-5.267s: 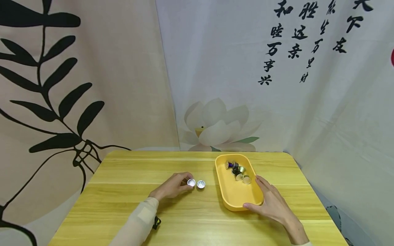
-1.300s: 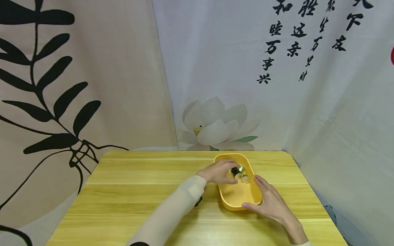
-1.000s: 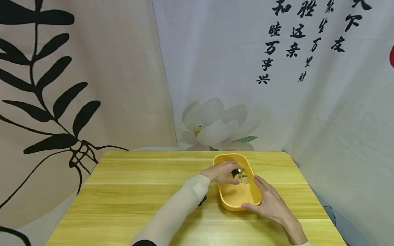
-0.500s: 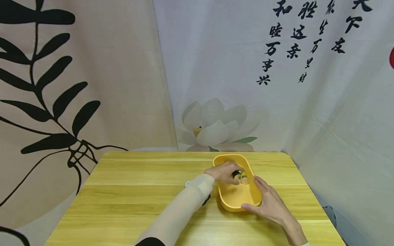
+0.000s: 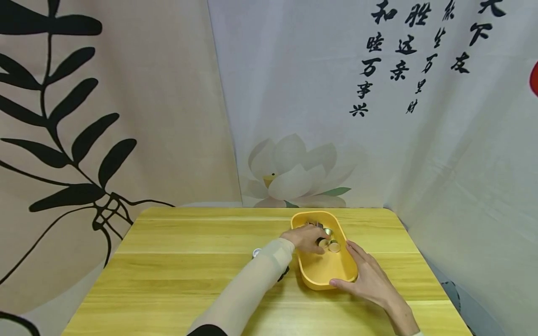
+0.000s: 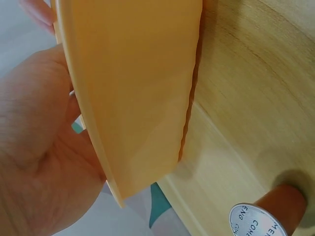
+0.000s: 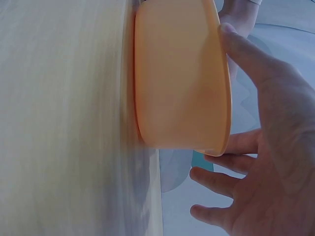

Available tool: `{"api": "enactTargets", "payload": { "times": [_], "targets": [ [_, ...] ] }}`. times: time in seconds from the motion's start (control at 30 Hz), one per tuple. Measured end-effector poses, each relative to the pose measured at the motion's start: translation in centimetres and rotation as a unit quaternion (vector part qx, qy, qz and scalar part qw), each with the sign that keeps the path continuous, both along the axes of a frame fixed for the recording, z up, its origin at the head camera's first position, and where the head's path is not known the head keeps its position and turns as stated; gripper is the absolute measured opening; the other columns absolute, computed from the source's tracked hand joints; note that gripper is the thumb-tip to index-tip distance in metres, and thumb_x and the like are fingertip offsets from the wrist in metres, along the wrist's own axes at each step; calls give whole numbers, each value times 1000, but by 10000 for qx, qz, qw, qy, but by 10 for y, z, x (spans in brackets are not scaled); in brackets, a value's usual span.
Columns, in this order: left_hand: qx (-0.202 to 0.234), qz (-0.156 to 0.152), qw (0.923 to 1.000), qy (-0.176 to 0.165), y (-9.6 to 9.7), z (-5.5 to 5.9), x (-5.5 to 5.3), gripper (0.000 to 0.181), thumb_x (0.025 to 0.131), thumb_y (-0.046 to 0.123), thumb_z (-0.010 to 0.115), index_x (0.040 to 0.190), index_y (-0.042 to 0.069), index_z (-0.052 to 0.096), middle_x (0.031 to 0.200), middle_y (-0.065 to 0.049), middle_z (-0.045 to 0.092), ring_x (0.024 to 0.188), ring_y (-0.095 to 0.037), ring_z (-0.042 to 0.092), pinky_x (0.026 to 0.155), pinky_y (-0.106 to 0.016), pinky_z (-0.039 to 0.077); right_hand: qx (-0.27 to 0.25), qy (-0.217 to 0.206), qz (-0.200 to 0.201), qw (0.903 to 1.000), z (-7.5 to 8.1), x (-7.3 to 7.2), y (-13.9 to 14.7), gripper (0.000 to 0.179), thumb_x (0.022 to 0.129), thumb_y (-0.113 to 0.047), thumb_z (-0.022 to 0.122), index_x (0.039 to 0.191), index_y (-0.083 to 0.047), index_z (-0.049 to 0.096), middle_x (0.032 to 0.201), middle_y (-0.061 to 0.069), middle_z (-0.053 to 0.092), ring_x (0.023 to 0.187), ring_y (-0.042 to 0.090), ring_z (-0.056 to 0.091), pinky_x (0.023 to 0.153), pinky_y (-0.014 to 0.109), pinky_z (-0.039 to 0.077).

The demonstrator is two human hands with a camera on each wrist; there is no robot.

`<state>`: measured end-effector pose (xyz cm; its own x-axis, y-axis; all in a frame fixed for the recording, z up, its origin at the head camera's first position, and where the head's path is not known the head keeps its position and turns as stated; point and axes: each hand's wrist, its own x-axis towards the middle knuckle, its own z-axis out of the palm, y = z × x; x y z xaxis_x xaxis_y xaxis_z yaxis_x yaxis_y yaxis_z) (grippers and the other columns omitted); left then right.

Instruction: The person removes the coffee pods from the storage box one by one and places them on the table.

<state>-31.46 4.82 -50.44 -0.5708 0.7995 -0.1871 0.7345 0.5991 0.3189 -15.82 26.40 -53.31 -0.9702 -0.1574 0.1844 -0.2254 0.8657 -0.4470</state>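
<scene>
In the head view my left hand (image 5: 308, 238) reaches over the left rim of a yellow tray (image 5: 328, 273). Its fingers and thumb bend around small capsules that look like coffee pods. A dark one and a pale-faced capsule (image 5: 322, 243) lie between index finger and thumb; I cannot tell whether they are gripped. Beside them are another pale capsule (image 5: 334, 246) and a greenish-gold capsule (image 5: 328, 231). My right hand (image 5: 370, 275) spans the tray's near right corner, thumb on the front rim, fingers extended along the side. The left wrist view shows a brown capsule (image 6: 283, 206) with a lettered foil lid on the table.
That foil-lidded capsule's edge (image 5: 257, 252) peeks out beside my left sleeve (image 5: 252, 282) in the head view; the forearm covers table behind it. The wooden table (image 5: 189, 261) ends at its back edge against a printed curtain (image 5: 168, 116).
My left hand has gone from the foil-lidded capsules on the table into the tray. Over the last half second its fingers drew slightly nearer, uncovering capsules behind them. The right hand stayed put.
</scene>
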Motion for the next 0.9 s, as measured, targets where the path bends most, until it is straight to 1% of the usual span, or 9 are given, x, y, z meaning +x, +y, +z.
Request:
{"api": "enactTargets", "payload": {
  "times": [0.13,0.23,0.47,0.67,0.9],
  "targets": [
    [15,19,10000,-21,-1,-3,-1,51,107,24,81,157,25,69,156,4,72,145,-17,67,124,-33,55,-1,0,-4,10000,0,0,0,118,85,-69,91,166,6,49,176,24,47,152,56,55,118,76,51],
    [2,37,10000,49,-1,-5,-2,51,105,20,83,155,26,71,154,5,73,142,-16,69,122,-32,56,8,12,-1,10000,0,0,0,118,85,-68,92,166,6,49,176,24,47,152,56,55,117,75,52],
    [-4,-11,9999,162,-1,-6,-3,46,103,18,86,147,26,77,147,7,77,136,-13,72,119,-29,58,25,49,11,10000,0,0,-1,118,85,-70,91,166,6,49,175,24,48,150,56,57,117,73,53],
    [-7,107,9997,205,-2,-5,-1,44,102,17,86,145,26,78,146,8,78,135,-13,72,120,-30,58,37,40,23,10000,-1,0,0,118,86,-70,90,166,7,49,176,24,47,152,56,56,117,74,53],
    [41,58,9994,330,-1,-7,-2,41,103,20,86,143,23,78,142,6,78,132,-13,73,117,-28,58,27,81,33,10000,-1,0,1,118,85,-70,91,165,7,49,176,26,47,150,57,56,117,74,53]
  ]
}}
